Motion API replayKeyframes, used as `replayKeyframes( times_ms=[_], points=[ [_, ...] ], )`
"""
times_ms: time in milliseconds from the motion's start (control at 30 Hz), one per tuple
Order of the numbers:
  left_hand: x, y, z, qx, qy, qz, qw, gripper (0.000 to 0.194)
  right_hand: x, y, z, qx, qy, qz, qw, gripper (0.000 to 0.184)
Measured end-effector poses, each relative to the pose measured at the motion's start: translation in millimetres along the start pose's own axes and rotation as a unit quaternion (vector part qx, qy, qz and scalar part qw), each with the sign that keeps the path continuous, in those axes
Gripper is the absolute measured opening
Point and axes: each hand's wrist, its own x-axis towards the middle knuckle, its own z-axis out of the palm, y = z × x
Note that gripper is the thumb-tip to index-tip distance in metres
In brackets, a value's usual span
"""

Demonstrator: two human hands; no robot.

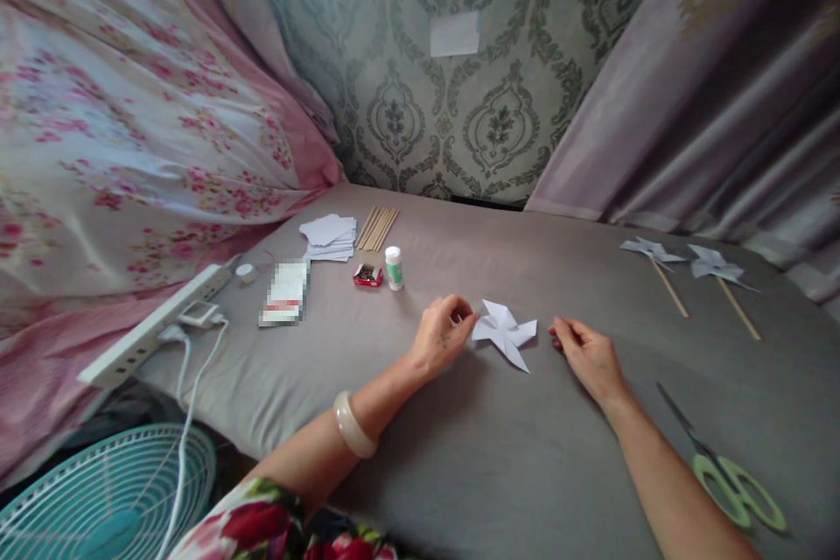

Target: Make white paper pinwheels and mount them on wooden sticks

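Note:
A white folded paper pinwheel (504, 332) lies flat on the grey sheet (459, 455) between my two hands. My left hand (441, 335) rests just left of it, fingers curled and pinched against the pinwheel's left blade. My right hand (586, 353) lies on the sheet a little right of the pinwheel, fingers loosely curled, its fingertips close to the paper but apart from it. I cannot make out anything in the right hand.
Two finished pinwheels on sticks (689, 276) lie at the far right. Green-handled scissors (728, 472) sit near right. A glue stick (394, 268), small red box (367, 276), wooden sticks (377, 228), paper squares (329, 236) and a power strip (157, 324) lie left.

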Motion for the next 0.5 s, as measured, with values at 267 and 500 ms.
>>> replayKeyframes(
  times_ms=[267, 500],
  points=[
    [6.8, -8.2, -75.8, -0.047, 0.135, 0.036, 0.989, 0.020, 1.3, 2.5, 1.6, -0.021, -0.008, -0.009, 1.000, 0.049],
    [28.3, -70.8, -142.4, 0.115, 0.211, -0.094, 0.966, 0.027, 1.1, 3.2, 2.3, -0.040, -0.001, -0.033, 0.999, 0.050]
  ],
)
